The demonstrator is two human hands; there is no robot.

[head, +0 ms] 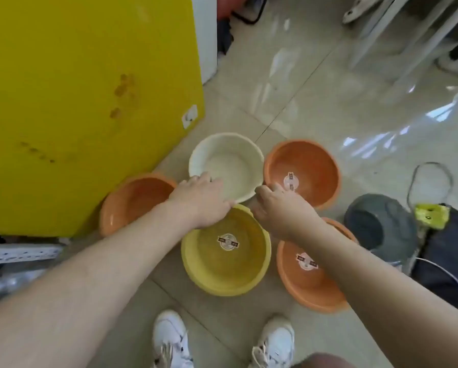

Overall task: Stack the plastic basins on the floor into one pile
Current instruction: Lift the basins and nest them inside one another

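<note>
Several plastic basins lie side by side on the tiled floor. A white basin [229,158] is in the middle at the back. A yellow basin [226,264] with a round label sits in front of it. Orange basins lie at the left [132,203], back right [308,166] and front right [306,282]. My left hand [201,200] rests on the white basin's near left rim, fingers curled over it. At the same basin's near right rim my right hand [281,208] has its fingers closing on the edge.
A yellow cabinet [84,102] stands close on the left, touching the left orange basin. A grey helmet-like object [379,221], a dark bag [451,256] and cables lie at the right. My white shoes [169,338] are just before the basins. White furniture legs [397,41] stand at the back right.
</note>
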